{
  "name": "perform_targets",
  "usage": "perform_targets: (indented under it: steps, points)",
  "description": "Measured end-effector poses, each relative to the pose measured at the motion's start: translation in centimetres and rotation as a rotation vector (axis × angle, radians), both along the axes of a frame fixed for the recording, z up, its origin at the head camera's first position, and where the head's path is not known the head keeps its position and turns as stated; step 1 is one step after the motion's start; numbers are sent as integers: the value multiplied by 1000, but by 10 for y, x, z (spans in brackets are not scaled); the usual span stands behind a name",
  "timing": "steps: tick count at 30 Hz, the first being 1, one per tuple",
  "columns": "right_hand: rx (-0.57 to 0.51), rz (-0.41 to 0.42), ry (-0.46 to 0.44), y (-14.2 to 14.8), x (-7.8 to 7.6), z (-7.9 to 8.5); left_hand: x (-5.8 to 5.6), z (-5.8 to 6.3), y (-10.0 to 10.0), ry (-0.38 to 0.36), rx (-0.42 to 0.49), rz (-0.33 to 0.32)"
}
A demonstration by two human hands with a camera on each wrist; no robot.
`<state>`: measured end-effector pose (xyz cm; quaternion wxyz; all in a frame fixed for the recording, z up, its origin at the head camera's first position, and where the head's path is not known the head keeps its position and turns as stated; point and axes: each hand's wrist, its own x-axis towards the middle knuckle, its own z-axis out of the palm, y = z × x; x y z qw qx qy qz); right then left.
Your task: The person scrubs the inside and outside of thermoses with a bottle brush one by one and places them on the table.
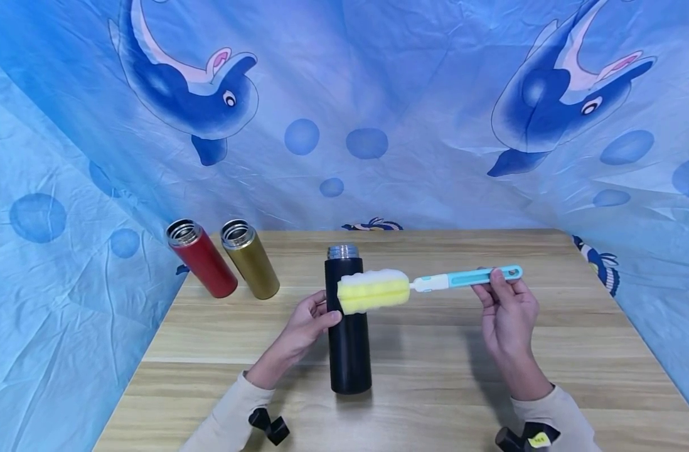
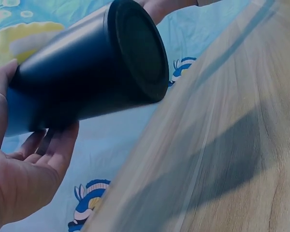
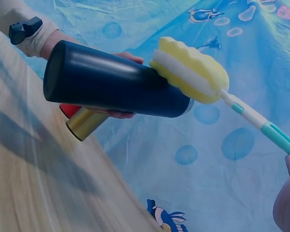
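Note:
My left hand (image 1: 310, 320) grips a black bottle (image 1: 349, 358) around its middle, thumb in front. The bottle has a bare metal neck at the top, and its base hangs above the table in the left wrist view (image 2: 82, 72). My right hand (image 1: 508, 314) pinches the turquoise-and-white handle of a bottle brush (image 1: 469, 277) near its looped end. The brush lies nearly level, its yellow and white sponge head (image 3: 193, 72) pointing left and overlapping the upper part of the bottle in the head view. Some of the left fingers are hidden behind the bottle.
A red bottle (image 1: 206, 263) and a gold bottle (image 1: 253, 263), both without lids, stand at the back left of the wooden table (image 1: 576, 339). A blue dolphin-print sheet (image 1: 412, 75) hangs behind and along the sides.

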<state>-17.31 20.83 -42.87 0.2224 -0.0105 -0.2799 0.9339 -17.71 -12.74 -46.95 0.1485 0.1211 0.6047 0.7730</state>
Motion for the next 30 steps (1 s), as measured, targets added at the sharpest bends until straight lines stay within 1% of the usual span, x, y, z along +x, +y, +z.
perform_targets:
  steps: [4,10,18,30]
  points:
    - [5,-8,-2,0,-1,2,0,1,1,-16,-34,10]
    - [23,-18,6,1,-2,4,1,1,3,-26,-57,3]
    - [14,-28,41,0,-1,7,3,2,5,-7,-183,37]
    - [-11,-32,26,-2,1,13,4,1,8,-26,-210,48]
